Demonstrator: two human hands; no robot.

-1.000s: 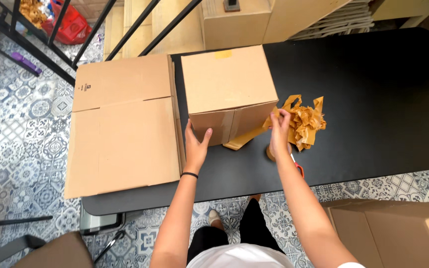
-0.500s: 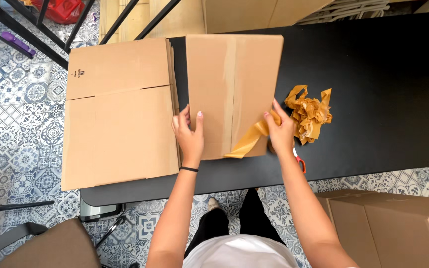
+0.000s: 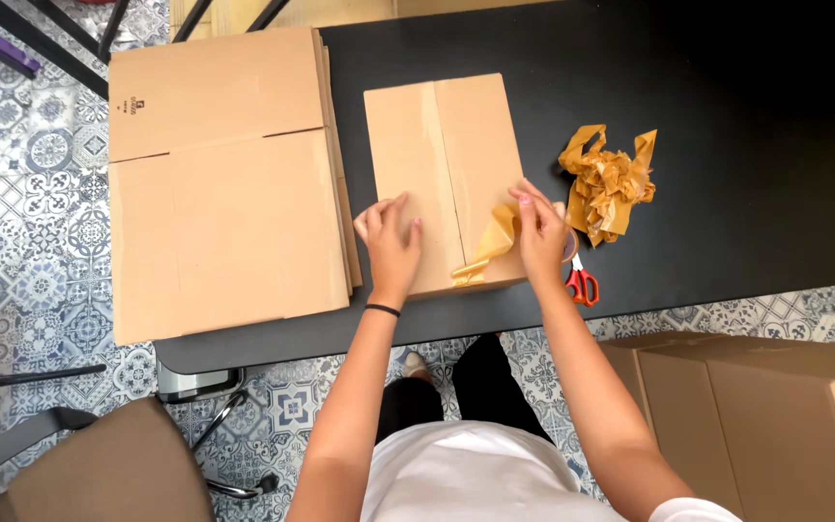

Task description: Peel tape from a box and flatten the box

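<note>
A closed brown cardboard box (image 3: 446, 164) stands on the black table (image 3: 727, 116), its top seam facing up. My left hand (image 3: 390, 242) lies flat on the near left part of the box top with fingers spread. My right hand (image 3: 540, 232) rests at the box's near right corner, fingers on a loose strip of brown tape (image 3: 485, 253) that curls off the seam. Whether the fingers pinch the strip or only touch it is unclear.
A stack of flattened cardboard boxes (image 3: 219, 184) lies at the table's left end, overhanging it. A crumpled wad of brown tape (image 3: 609, 184) and red-handled scissors (image 3: 582, 283) lie right of the box. Another carton (image 3: 765, 416) stands on the tiled floor at right, a chair (image 3: 108, 464) at lower left.
The box has been tipped from standing on its side to flat with the seam up. Both hands moved onto its top; the right hand went to the loose tape strip.
</note>
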